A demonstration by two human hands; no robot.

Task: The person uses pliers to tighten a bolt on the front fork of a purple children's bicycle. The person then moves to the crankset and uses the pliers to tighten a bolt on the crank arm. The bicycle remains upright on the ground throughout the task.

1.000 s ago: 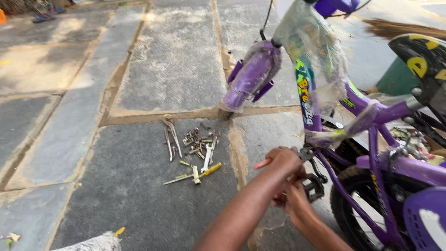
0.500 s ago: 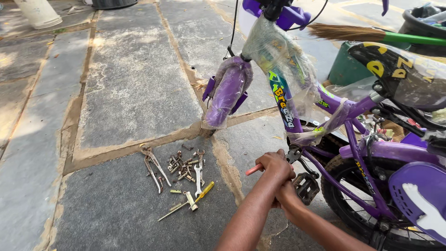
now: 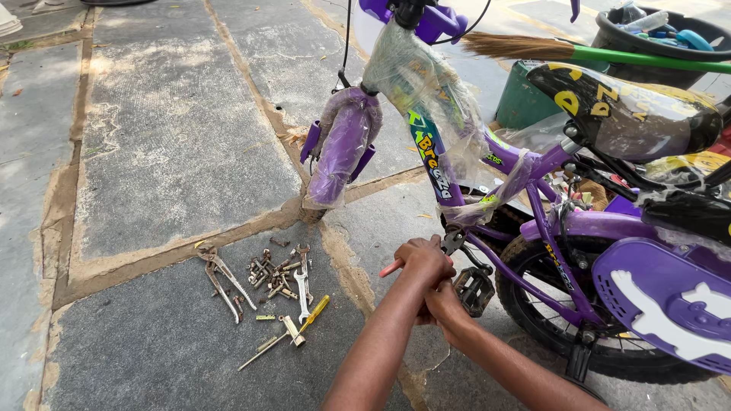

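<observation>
A small purple bicycle (image 3: pixel 548 228), its frame and front fork wrapped in clear plastic film, stands on a stone-paved floor, filling the right side of the head view with its black pedal (image 3: pixel 474 289) low near the floor. The person's left hand (image 3: pixel 422 259) is clenched around a red-handled tool (image 3: pixel 391 267) whose handle end pokes out to the left, its working end aimed at the crank area just above the pedal. The right hand (image 3: pixel 445 308) sits just beneath and touching the left, closed near the pedal; what it grips, if anything, cannot be made out. To the left on the same dark paving slab, well apart from the hands, lie pliers (image 3: pixel 221 278), a spanner (image 3: pixel 302 285), a yellow-handled screwdriver (image 3: pixel 314 313) and a scatter of small bolts and fittings (image 3: pixel 270 270). A broom with a green handle (image 3: pixel 609 55) rests across a green bin behind the black saddle (image 3: pixel 624 99). Judging by the grip, the work would go best with the tool seated squarely on the fastener, the lower hand steadying the pedal so the crank cannot turn.
</observation>
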